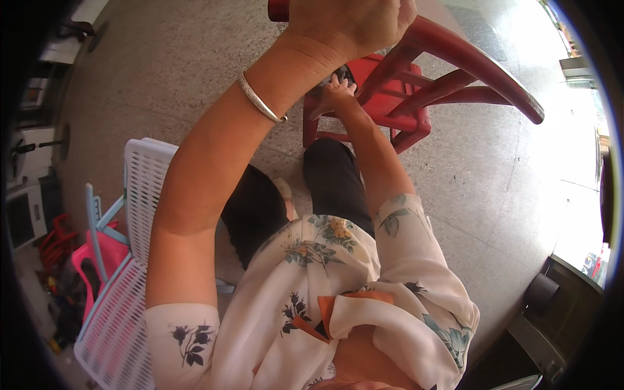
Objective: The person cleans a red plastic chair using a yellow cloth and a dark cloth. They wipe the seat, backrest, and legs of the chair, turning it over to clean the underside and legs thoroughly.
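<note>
A red chair point(363, 73) stands in front of me, with a curved top rail point(468, 51) and slanting bars below it. My left hand point(353, 24), a silver bangle on its wrist, is closed around the top rail; the picture's upper edge cuts off part of the hand. Lower down, my right hand point(336, 95) lies over a dark bunched cloth point(350, 73) at the left side of the seat. Its fingers are spread on the cloth, and part of the cloth is hidden behind my left forearm.
At my left is a white slatted plastic folding chair point(117, 302) with light blue frame parts. A pink plastic piece point(109, 251) shows behind it. Dark furniture point(541, 312) stands at the lower right. Bright light falls across the speckled floor point(468, 170).
</note>
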`<state>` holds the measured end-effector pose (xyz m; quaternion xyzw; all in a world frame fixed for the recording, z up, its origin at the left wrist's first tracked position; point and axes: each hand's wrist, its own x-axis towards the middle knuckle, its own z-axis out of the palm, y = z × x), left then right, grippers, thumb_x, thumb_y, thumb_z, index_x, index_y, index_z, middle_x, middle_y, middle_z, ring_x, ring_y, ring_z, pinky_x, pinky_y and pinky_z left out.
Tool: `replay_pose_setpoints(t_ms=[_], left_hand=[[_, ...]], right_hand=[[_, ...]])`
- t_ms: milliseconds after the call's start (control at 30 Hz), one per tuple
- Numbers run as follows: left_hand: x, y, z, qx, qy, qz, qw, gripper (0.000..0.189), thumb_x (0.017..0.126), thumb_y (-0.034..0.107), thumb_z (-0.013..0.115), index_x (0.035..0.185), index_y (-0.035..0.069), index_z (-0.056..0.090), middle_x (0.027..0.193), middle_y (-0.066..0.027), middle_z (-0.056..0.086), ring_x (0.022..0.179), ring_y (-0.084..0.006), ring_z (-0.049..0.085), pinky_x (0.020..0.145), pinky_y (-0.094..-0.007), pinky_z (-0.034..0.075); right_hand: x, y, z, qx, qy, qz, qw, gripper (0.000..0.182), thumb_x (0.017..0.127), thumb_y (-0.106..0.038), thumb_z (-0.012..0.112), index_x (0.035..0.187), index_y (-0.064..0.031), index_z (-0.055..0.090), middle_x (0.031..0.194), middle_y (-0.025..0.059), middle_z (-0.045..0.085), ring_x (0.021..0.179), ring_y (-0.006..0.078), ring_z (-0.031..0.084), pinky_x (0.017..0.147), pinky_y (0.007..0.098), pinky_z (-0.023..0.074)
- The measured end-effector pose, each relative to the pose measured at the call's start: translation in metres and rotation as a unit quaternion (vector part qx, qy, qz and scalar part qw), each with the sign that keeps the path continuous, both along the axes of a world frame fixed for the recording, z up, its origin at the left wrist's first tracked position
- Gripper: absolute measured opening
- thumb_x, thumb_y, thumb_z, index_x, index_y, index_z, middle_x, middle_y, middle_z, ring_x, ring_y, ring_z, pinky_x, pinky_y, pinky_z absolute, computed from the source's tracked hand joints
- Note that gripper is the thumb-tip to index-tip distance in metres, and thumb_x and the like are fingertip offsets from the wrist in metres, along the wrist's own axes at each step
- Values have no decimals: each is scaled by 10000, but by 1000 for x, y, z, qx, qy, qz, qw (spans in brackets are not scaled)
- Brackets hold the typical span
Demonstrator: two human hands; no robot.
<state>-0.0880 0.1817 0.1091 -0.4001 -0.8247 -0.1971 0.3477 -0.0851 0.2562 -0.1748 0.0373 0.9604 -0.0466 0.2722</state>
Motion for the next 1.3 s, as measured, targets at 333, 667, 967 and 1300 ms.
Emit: replay_pose_setpoints(t_ms=[333,667,967,1300], left_hand=[[-15,0,3,4,22,5,1000,426,940,297,514,634,71,705,574,-178,651,525,-325,673,542,-443,566],[-18,-6,1,2,20,15,1000,465,945,342,509,593,95,685,578,-149,647,538,-324,662,537,-433,551],[-14,-8,3,-34,5,-2,999,345,918,285,569,668,94,710,642,-176,672,595,-326,685,586,-423,565],[-20,-6,-9,37,52,-118,991,311,942,249,547,751,52,693,637,-161,652,587,-328,668,541,-415,542]], right_hand=[[28,-23,-17,50,208,5,977,657,665,-493,847,1126,-61,669,1114,86,613,1055,322,611,902,471,489],[132,-37,63,-427,272,-140,851,401,750,-382,813,984,-72,712,942,196,716,931,383,686,811,451,543],[166,36,321,-161,713,32,681,612,677,-325,844,1127,27,626,1179,213,575,1062,418,542,944,528,431],[81,86,263,-28,722,10,691,255,762,-272,735,869,-66,629,964,102,629,897,341,614,825,477,477]])
